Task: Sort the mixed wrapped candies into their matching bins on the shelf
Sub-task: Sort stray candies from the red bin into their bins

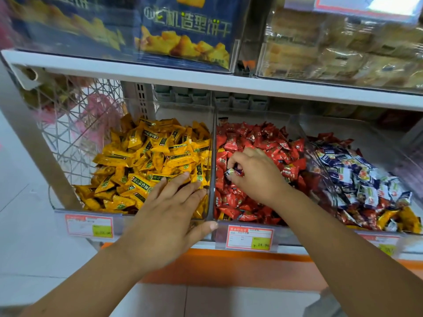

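Three clear bins stand side by side on the shelf. The left bin (pixel 207 216) is full of yellow candies (pixel 151 161). Red candies (pixel 251 138) fill the middle bin (pixel 295 124). The right bin (pixel 370 143) holds a mix of blue-and-white candies (pixel 357 177) with red and yellow ones at its front. My left hand (pixel 169 216) lies flat, fingers straight, on the yellow candies at the left bin's front right corner. My right hand (pixel 254 172) is over the red candies and pinches a blue-and-white candy (pixel 233 171).
Price tags (pixel 250 237) hang on the shelf's front rail. Above, a white shelf board (pixel 206 76) carries blue biscuit boxes and clear bins of pastries. A wire rack (pixel 75 133) stands left of the bins. Orange trim runs below the shelf.
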